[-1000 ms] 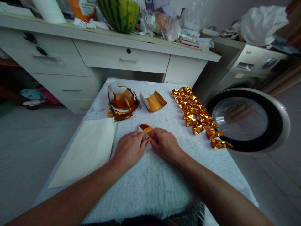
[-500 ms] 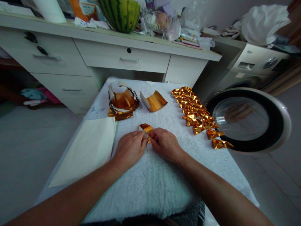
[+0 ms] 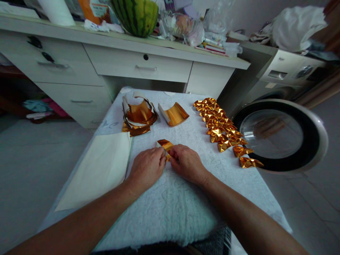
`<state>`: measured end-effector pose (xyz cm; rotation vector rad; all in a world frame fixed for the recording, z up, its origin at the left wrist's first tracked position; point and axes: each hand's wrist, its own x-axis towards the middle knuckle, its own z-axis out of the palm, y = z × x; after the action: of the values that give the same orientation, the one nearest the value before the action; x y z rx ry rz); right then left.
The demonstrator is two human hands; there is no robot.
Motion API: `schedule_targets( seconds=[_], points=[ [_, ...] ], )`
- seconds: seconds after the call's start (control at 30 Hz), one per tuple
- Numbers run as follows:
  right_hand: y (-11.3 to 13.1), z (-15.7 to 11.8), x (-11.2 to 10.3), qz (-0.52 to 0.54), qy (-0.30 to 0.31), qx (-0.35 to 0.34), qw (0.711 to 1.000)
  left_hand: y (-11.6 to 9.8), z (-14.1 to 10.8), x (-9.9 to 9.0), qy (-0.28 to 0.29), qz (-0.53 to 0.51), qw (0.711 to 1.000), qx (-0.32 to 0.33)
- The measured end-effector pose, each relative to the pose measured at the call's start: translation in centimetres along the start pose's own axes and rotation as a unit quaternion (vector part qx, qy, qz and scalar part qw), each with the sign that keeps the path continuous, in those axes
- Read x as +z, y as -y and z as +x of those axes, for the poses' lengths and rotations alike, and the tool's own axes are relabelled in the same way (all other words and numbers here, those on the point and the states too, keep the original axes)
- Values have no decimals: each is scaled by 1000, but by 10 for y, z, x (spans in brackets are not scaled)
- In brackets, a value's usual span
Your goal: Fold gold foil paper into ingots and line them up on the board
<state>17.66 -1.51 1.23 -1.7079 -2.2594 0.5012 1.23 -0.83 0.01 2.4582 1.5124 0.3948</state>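
Observation:
Both hands pinch a small partly folded sheet of gold foil paper [image 3: 165, 144] at the middle of the cloth-covered table. My left hand [image 3: 148, 165] is closed on its left side, and my right hand [image 3: 188, 163] is closed on its right side. The fingers hide the lower part of the sheet. Beyond the hands lies a single curled gold foil sheet [image 3: 175, 114], with a stack of curled gold sheets [image 3: 139, 115] to its left. Folded gold foil ingots [image 3: 219, 124] lie in rows to the right of my right hand.
Blank cream paper [image 3: 98, 170] lies along the table's left side. An open washing machine door [image 3: 278, 134] reaches close to the right edge. Behind the table, a white drawer desk [image 3: 164, 67] bears a watermelon [image 3: 135, 16] and plastic bags [image 3: 183, 26].
Both hands keep their hold on the foil sheet, with only a very slight shift of the fingers. The other things stay where they were.

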Motion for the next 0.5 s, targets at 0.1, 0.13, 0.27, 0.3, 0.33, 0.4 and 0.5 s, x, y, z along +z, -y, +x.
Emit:
schedule_targets(
  seconds=[0.1, 0.13, 0.27, 0.3, 0.33, 0.4, 0.5],
  points=[
    [0, 0, 0, 3, 1, -3, 1000, 2, 0, 1, 2, -37, 999, 17],
    [0, 0, -1, 3, 1, -4, 1000, 3, 0, 1, 4, -46, 999, 22],
    [0, 0, 0, 5, 0, -4, 1000, 6, 0, 2, 6, -69, 997, 32],
    [0, 0, 0, 5, 0, -3, 1000, 7, 0, 2, 4, -72, 997, 34],
    [1, 0, 0, 3, 0, -1, 1000, 7, 0, 2, 2, -73, 997, 36],
    [2, 0, 1, -3, -1, 4, 1000, 8, 0, 3, 0, -74, 996, 40],
    [4, 1, 1, -17, 0, 15, 1000, 9, -1, 3, 0, -86, 995, 42]
  ],
)
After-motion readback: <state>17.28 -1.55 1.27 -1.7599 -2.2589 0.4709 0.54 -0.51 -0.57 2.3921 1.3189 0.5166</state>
